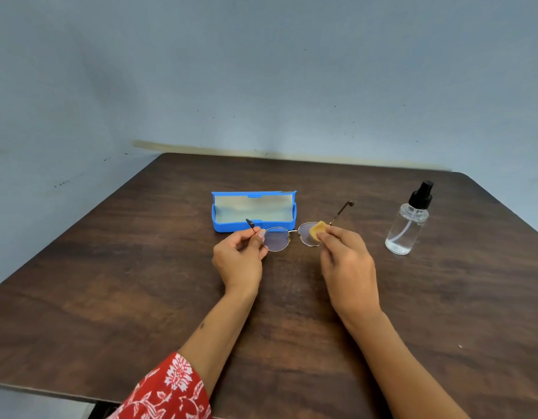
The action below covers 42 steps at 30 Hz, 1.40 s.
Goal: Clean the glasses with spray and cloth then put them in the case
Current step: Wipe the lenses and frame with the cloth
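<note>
Round metal-framed glasses hang just above the table, temples unfolded. My left hand pinches the frame at its left hinge. My right hand pinches a small yellow cloth against the right lens. Just behind the glasses the blue case lies open, its pale lining showing and nothing inside it. A clear spray bottle with a black pump top stands upright to the right, apart from both hands.
The dark wooden table ends at a grey-blue wall behind the case. Its left edge slants toward me and its front edge runs below my forearms. A red patterned sleeve covers my left upper arm.
</note>
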Tool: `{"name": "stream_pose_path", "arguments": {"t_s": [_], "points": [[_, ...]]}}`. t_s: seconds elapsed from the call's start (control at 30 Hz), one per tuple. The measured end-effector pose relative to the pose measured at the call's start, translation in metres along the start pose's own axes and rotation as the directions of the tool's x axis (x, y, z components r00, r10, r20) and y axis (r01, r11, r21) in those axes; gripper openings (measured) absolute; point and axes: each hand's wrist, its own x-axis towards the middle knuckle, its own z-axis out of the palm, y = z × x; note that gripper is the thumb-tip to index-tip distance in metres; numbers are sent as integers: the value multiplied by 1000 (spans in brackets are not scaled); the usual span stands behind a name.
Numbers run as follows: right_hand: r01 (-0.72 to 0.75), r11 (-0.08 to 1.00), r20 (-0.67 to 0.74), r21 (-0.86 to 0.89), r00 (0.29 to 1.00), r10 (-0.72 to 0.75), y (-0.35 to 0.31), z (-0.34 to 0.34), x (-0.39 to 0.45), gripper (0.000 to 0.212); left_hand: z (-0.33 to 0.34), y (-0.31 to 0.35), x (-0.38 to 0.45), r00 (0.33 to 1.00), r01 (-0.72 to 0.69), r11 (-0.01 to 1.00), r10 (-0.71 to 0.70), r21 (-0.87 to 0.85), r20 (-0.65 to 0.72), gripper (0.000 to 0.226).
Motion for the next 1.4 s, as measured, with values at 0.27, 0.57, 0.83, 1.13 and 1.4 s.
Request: {"name": "stream_pose_path", "arguments": {"t_s": [0.27,0.57,0.83,1.13,1.4], "points": [[21,988,243,-152,970,17,-4,-1,-2,43,2,-3,-1,996,-85,995,84,51,26,20],[-37,996,244,-85,968,57,-4,2,-1,41,2,-4,-2,987,-154,984,150,85,52,11],[-102,994,153,-27,983,105,-1,1,0,37,5,-2,-4,994,-96,993,92,69,65,17],[-84,995,119,-59,989,90,-1,0,1,33,3,-4,-2,993,-116,987,111,109,49,14],[-142,985,192,-102,968,160,0,1,2,37,3,-3,-3,991,-133,983,127,124,49,15]]}}
